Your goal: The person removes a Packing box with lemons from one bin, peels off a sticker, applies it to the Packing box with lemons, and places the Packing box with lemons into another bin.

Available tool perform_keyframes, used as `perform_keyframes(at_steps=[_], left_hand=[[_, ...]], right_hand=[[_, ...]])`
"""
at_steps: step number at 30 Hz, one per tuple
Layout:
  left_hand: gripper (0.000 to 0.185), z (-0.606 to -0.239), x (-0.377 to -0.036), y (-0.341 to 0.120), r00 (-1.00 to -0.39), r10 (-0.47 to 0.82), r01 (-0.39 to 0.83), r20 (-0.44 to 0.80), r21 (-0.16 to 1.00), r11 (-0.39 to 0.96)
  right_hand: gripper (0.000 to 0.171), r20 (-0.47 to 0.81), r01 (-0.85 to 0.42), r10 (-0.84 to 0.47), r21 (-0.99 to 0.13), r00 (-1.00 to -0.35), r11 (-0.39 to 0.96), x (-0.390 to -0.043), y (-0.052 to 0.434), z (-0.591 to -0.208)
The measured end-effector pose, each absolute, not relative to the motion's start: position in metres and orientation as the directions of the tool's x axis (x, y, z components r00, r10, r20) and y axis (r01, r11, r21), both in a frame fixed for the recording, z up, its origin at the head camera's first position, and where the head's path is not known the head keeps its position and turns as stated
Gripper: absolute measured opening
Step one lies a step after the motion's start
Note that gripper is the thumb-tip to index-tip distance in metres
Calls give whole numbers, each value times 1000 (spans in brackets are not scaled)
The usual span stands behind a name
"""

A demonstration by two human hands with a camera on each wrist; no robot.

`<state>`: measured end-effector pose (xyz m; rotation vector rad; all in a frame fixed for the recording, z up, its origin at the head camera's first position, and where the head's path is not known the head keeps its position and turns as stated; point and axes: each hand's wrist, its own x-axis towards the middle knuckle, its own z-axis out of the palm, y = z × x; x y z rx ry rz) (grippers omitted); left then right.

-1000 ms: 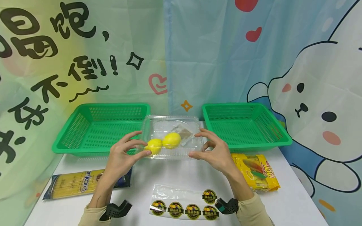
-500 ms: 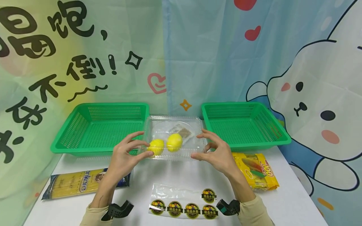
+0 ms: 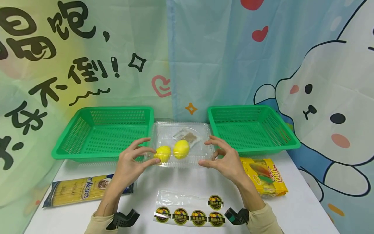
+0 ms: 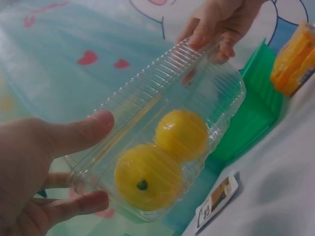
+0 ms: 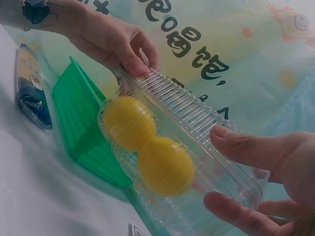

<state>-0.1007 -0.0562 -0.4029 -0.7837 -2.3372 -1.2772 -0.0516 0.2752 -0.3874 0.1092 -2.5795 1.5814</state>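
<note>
A clear plastic clamshell box [image 3: 181, 143] is held above the table between both hands, with two yellow lemons [image 3: 181, 148] [image 4: 181, 133] [image 5: 165, 164] and a small paper packet [image 3: 188, 136] inside. My left hand [image 3: 137, 159] pinches its left end with thumb and fingers [image 4: 83, 132]. My right hand [image 3: 217, 157] pinches its right end [image 5: 236, 147]. The box [image 4: 162, 123] [image 5: 187, 147] is closed and tilts slightly.
Two green baskets stand behind, one at the left [image 3: 105, 131] and one at the right [image 3: 251, 128]. A spaghetti packet [image 3: 81, 190] lies at the front left, a yellow snack bag [image 3: 266, 178] at the right, a sticker sheet [image 3: 190, 211] near the front edge.
The box and both hands have drifted slightly right and down. The lemons shifted a little inside the box. Both grips are unchanged.
</note>
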Motion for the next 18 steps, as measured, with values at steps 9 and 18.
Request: perform_keyframes(at_steps=[9, 18], left_hand=[[25, -405, -99, -54, -775, 312, 631, 550, 646, 429], [26, -409, -98, -53, -782, 336, 623, 525, 653, 430]], right_hand=[[62, 142, -129, -4, -880, -990, 456, -50, 279, -392], [61, 145, -129, -4, -870, -989, 477, -48, 281, -396]])
